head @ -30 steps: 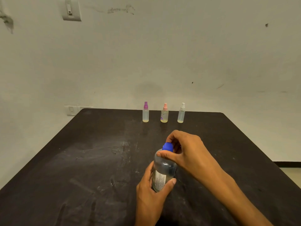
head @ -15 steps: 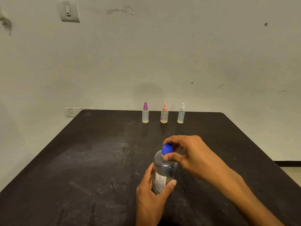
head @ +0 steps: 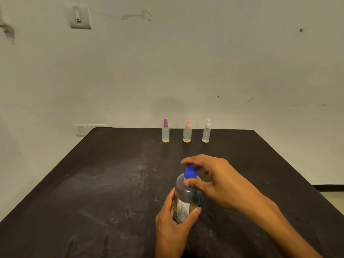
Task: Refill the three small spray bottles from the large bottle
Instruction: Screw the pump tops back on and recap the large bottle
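From the head view, a large clear bottle [head: 187, 199] stands near the middle of the dark table [head: 93, 192], its blue cap [head: 190, 172] on top. The left hand [head: 174, 227] wraps round the bottle's lower body, thumb on the labelled side. The right hand [head: 214, 180] curls over the cap, thumb and fingers pinching it. Well apart, at the far edge, three small spray bottles stand upright in a row: purple-topped [head: 165, 131], pink-topped [head: 187, 132] and white-topped [head: 206, 131].

Left hand [head: 172, 223], right hand [head: 218, 183]: bare, no rings or gloves; forearms bare, unsleeved.
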